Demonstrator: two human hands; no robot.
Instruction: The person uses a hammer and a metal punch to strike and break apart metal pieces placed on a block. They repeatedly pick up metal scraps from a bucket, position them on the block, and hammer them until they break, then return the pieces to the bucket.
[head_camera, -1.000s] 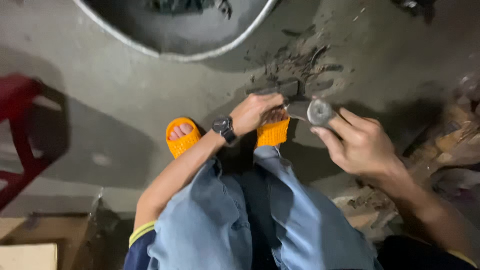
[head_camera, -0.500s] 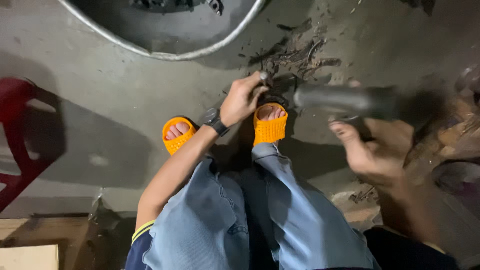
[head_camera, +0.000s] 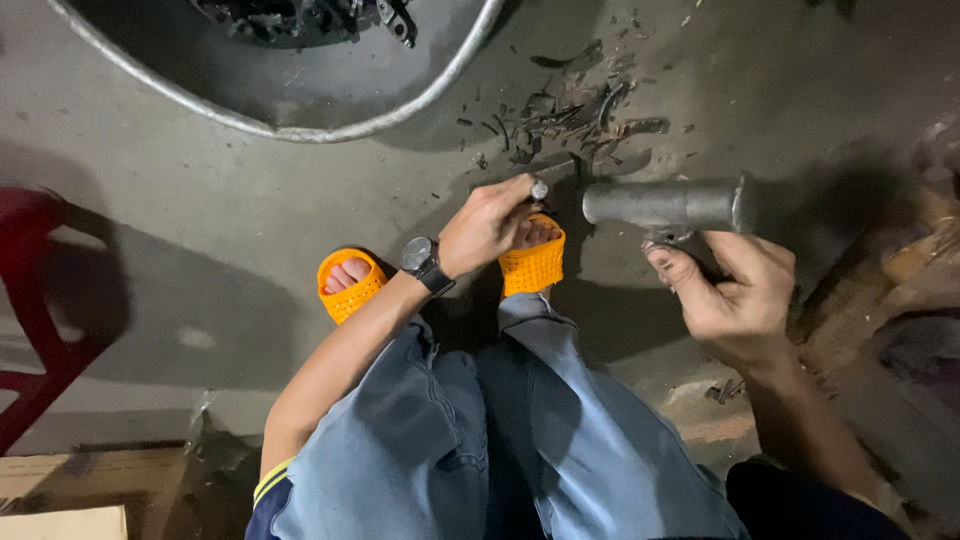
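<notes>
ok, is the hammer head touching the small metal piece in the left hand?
No, the hammer head is raised apart from the small metal piece pinched in the left hand.

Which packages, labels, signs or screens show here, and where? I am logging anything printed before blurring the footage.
Cardboard box: bottom left corner on the floor, flat tan panels, no print visible.
Wristwatch: on the left wrist, round pale face, dark strap; its face is too small to make out.
No labels, signs or screens otherwise.
</notes>
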